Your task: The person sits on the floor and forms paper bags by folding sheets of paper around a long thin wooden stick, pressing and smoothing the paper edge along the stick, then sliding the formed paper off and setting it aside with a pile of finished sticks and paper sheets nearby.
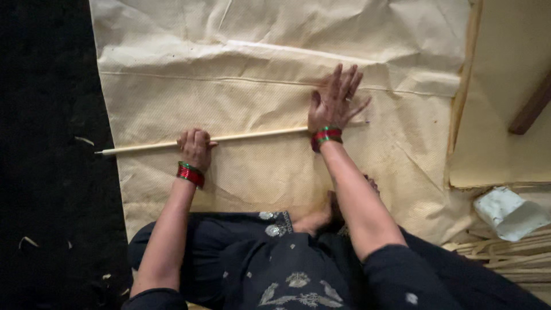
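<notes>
A long thin pale wooden stick (252, 135) lies across a large sheet of creased tan paper (258, 51) spread on the floor. My left hand (196, 146) is curled over the stick near its left end, gripping it. My right hand (336, 102) lies flat with fingers spread, pressing on the paper and on the right part of the stick. Both wrists wear red and green bangles. I sit on the floor in dark embroidered clothing, one foot (321, 218) showing below the paper.
A black mat (46, 143) with scattered pale shavings borders the paper on the left. On the right lie a stack of tan sheets (505, 115), a dark wooden bar (531, 106), a crumpled white bag (508, 212) and a bundle of thin sticks (511, 255).
</notes>
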